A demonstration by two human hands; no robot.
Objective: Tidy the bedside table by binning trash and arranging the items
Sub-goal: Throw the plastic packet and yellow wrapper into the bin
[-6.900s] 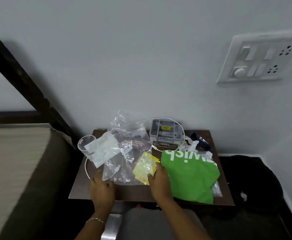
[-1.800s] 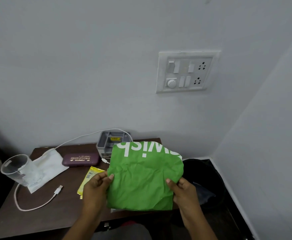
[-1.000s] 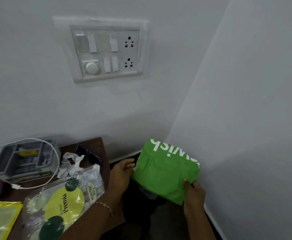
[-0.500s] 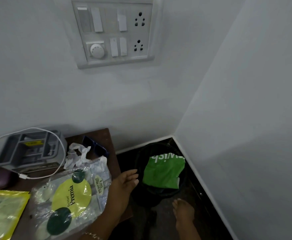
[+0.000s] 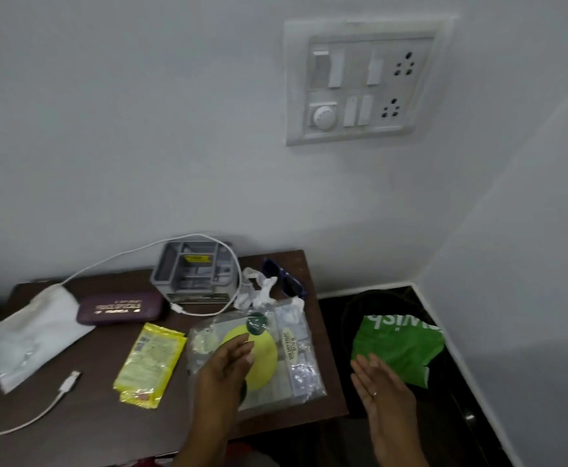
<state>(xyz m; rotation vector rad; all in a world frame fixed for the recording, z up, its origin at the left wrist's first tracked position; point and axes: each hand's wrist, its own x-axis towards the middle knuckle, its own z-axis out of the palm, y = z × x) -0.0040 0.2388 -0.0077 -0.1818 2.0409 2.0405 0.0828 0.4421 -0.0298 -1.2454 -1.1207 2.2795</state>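
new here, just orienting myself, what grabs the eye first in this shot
The bright green bag stands out most, lying in the black bin on the floor right of the table. Next is the yellow packet mid-table, and the clear pouch beside it under the left hand.

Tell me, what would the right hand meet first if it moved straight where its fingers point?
Probably the green bag lying in the black bin; the right hand points up toward it, though depth is unclear.
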